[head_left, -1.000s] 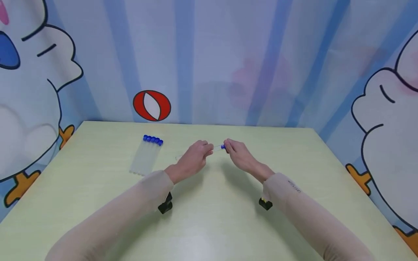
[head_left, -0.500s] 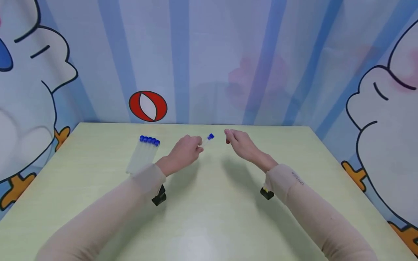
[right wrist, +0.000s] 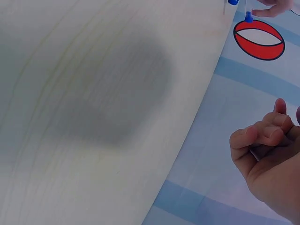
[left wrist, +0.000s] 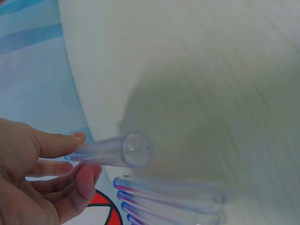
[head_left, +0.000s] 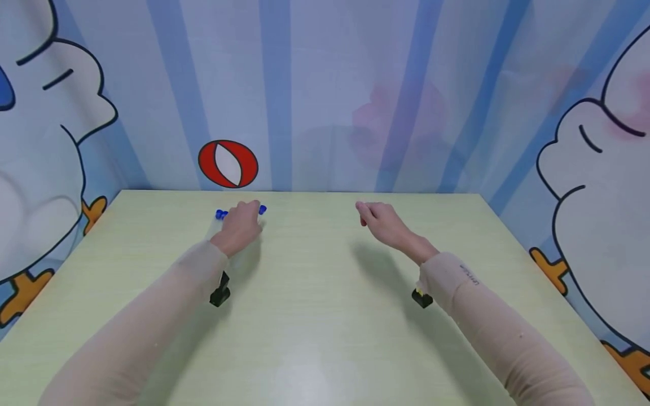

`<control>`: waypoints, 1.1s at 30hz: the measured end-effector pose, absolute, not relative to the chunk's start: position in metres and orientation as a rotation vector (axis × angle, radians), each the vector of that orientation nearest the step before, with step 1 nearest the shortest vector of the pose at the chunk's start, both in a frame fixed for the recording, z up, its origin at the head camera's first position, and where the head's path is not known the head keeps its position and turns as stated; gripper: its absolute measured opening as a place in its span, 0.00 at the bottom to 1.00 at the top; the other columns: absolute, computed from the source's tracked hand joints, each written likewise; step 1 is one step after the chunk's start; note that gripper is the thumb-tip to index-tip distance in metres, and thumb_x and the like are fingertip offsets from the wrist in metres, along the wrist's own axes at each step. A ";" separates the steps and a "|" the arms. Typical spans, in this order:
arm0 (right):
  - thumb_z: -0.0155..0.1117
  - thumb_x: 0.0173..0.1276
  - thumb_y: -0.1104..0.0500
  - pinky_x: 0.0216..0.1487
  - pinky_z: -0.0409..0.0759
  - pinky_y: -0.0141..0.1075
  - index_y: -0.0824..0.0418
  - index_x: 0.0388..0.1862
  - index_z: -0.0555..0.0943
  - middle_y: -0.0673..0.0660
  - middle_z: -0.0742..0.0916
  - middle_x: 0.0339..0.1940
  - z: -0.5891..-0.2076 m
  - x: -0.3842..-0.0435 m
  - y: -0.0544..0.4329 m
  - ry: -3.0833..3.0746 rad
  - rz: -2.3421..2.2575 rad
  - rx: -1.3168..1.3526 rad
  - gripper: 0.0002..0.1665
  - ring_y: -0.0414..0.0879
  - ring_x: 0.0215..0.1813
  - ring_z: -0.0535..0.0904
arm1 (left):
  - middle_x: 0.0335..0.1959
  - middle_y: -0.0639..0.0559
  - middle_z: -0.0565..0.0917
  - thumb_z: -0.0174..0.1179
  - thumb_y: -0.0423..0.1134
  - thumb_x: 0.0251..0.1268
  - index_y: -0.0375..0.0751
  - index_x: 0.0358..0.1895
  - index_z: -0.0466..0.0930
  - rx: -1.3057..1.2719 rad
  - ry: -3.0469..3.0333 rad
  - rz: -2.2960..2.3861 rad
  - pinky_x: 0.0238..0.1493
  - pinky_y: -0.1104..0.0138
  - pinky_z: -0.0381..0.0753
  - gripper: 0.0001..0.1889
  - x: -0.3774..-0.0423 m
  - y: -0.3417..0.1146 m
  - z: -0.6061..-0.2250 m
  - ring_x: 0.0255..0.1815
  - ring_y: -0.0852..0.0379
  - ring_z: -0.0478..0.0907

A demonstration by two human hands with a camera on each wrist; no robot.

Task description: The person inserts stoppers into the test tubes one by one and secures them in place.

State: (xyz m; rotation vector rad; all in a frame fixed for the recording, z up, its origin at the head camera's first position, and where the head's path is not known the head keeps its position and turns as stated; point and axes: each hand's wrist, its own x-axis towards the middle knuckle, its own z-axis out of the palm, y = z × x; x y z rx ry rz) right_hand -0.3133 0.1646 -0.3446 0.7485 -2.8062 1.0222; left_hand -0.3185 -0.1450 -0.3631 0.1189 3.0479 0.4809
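My left hand (head_left: 238,228) pinches a clear test tube (left wrist: 112,152) between thumb and fingers. In the left wrist view, the tube's rounded bottom faces the camera. The tube's blue cap (head_left: 262,209) shows just past the fingers in the head view. Close by that hand, several more capped test tubes (left wrist: 176,191) lie side by side on the table; in the head view the hand covers most of them. My right hand (head_left: 388,225) hangs over the table with its fingers loosely curled and holds nothing, well apart from the tubes.
The pale table (head_left: 315,316) ends at a striped blue curtain (head_left: 325,101) along the back. Printed cartoon figures flank both sides, and a red and white oval (head_left: 228,163) is printed on the curtain. A small black device (head_left: 220,290) sits under the left sleeve.
One second ago, both hands held the tube, the right at its cap. The right hand has let go, and the left has carried the tube left to the row of tubes.
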 end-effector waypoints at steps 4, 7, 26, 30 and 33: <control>0.38 0.81 0.51 0.33 0.64 0.37 0.60 0.19 0.71 0.51 0.67 0.14 -0.350 -0.315 0.165 -2.840 1.014 0.744 0.28 0.45 0.18 0.59 | 0.48 0.31 0.80 0.51 0.29 0.68 0.28 0.57 0.70 0.157 3.074 0.404 0.53 0.51 0.80 0.16 -0.320 -0.150 -0.373 0.44 0.39 0.80; 0.39 0.80 0.51 0.33 0.64 0.37 0.60 0.19 0.71 0.51 0.67 0.13 -0.353 -0.316 0.165 -2.860 1.007 0.744 0.28 0.45 0.18 0.59 | 0.50 0.29 0.79 0.48 0.30 0.71 0.27 0.60 0.69 0.170 3.080 0.357 0.55 0.49 0.79 0.17 -0.319 -0.151 -0.378 0.47 0.37 0.80; 0.45 0.78 0.50 0.37 0.74 0.39 0.59 0.34 0.80 0.56 0.82 0.24 -0.346 -0.295 0.146 -2.816 1.003 0.888 0.21 0.46 0.27 0.76 | 0.43 0.33 0.78 0.51 0.30 0.70 0.27 0.50 0.73 0.216 3.089 0.207 0.47 0.52 0.82 0.11 -0.310 -0.142 -0.381 0.41 0.42 0.78; 0.45 0.78 0.46 0.46 0.78 0.43 0.58 0.64 0.73 0.55 0.86 0.47 -0.321 -0.283 0.130 -2.748 0.854 1.003 0.25 0.49 0.46 0.81 | 0.41 0.37 0.78 0.55 0.37 0.70 0.30 0.48 0.76 0.250 3.164 0.289 0.43 0.54 0.82 0.13 -0.302 -0.125 -0.361 0.41 0.43 0.76; 0.43 0.77 0.41 0.62 0.72 0.50 0.49 0.76 0.58 0.54 0.78 0.66 -0.299 -0.281 0.122 -2.708 0.704 1.021 0.33 0.52 0.65 0.73 | 0.40 0.39 0.80 0.54 0.44 0.71 0.32 0.46 0.79 0.331 3.268 0.383 0.43 0.55 0.80 0.15 -0.294 -0.110 -0.337 0.42 0.44 0.75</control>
